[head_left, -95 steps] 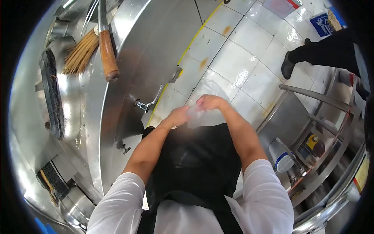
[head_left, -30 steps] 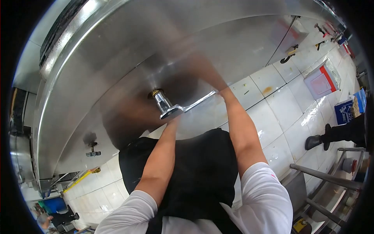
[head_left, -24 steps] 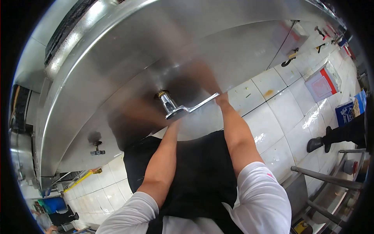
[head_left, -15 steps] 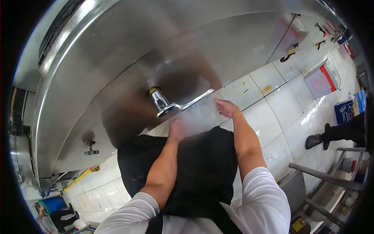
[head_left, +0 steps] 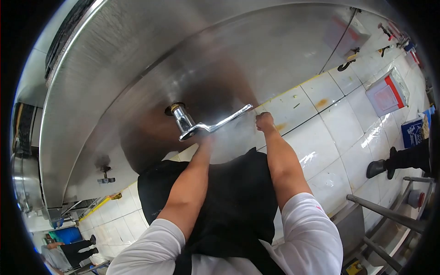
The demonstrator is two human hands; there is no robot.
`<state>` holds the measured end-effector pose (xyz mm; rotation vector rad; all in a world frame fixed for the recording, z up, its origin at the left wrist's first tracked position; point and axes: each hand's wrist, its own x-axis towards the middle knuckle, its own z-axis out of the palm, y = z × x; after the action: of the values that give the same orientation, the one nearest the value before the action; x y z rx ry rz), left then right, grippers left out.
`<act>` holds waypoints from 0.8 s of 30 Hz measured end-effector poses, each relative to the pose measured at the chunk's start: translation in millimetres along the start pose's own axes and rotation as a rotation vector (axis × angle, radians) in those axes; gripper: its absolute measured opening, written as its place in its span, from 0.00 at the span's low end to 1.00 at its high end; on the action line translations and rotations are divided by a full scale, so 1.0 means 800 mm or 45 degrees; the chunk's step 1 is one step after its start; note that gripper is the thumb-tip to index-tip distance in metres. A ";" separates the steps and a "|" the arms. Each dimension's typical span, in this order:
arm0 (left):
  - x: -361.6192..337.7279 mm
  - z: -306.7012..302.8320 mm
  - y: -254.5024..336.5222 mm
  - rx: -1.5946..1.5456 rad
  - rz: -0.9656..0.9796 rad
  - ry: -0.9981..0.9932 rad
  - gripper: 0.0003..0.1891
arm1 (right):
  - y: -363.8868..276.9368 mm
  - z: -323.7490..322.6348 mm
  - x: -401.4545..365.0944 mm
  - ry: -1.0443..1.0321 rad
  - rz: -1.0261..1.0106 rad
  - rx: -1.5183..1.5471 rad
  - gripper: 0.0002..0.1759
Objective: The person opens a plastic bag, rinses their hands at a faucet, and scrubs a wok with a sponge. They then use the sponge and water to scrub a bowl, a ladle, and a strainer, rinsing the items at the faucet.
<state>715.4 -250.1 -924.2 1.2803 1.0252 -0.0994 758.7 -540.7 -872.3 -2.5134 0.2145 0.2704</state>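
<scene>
Since half a second ago your right hand (head_left: pixel 265 122) has risen from an open spread into a closed fist. It now sits just beside the free tip of the lever handle (head_left: pixel 215 123), at about 4 o'clock from that tip. Your left hand (head_left: pixel 204 143) has slid up under the lever's hub end and is blurred there.

The lever is the relation to watch. Its long axis runs from the hub at 8 o'clock to the tip at 2 o'clock, standing out from the steel panel (head_left: pixel 137 68). Your right hand is the nearer one to the tip, and your left is the nearer one to the hub.

The clear plastic bag (head_left: pixel 234 138) hangs as a hazy film between your two hands, just below the lever at 6 o'clock and in front of your black apron.

Your right fingers are curled tight, and they appear to pinch the bag's upper edge. Your left fingers are smeared and partly hidden by the lever, so you cannot tell whether they grip or lie open.

Another person's shoe (head_left: pixel 376 168) stands well apart on the tiled floor (head_left: pixel 321 146), at 3 o'clock.
</scene>
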 end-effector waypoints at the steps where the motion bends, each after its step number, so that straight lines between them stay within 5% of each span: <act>1: -0.027 0.008 0.012 0.001 0.002 -0.001 0.07 | -0.008 0.003 0.007 -0.152 0.254 0.357 0.14; 2: -0.059 0.012 0.021 0.112 -0.001 -0.036 0.07 | -0.009 0.008 0.009 -0.307 0.511 0.714 0.14; 5: -0.128 0.015 0.030 0.445 -0.014 -0.148 0.09 | -0.002 0.017 0.005 -0.550 0.233 0.460 0.11; 7: -0.118 0.014 0.028 0.552 -0.015 -0.186 0.10 | -0.008 0.009 -0.006 -0.472 0.414 0.706 0.11; 9: -0.040 -0.005 -0.006 0.811 0.934 -0.054 0.10 | -0.017 -0.005 -0.018 -0.394 0.598 0.951 0.11; 10: -0.034 -0.014 -0.010 0.813 0.928 -0.049 0.10 | -0.019 -0.008 -0.023 -0.393 0.632 1.028 0.12; 12: -0.027 -0.029 -0.011 -0.236 0.364 -0.549 0.08 | -0.007 0.010 -0.012 -0.386 0.662 1.111 0.12; 14: -0.005 -0.041 -0.025 0.077 0.596 -0.687 0.08 | 0.045 0.076 0.028 -0.409 0.091 0.595 0.13; 18: 0.069 -0.030 -0.084 0.857 1.358 -0.979 0.12 | 0.089 0.114 0.048 -0.275 -0.309 0.529 0.12; 20: -0.016 -0.032 -0.037 0.331 0.599 -1.103 0.13 | 0.099 0.126 0.051 -0.186 -0.572 0.483 0.12; 24: -0.095 -0.020 0.010 0.247 0.287 -1.265 0.16 | 0.059 0.093 0.029 -0.353 -0.104 0.533 0.10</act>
<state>667.1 -269.6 -866.1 1.2774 0.0168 -0.6060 760.2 -537.9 -963.5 -2.0397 0.0485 0.4827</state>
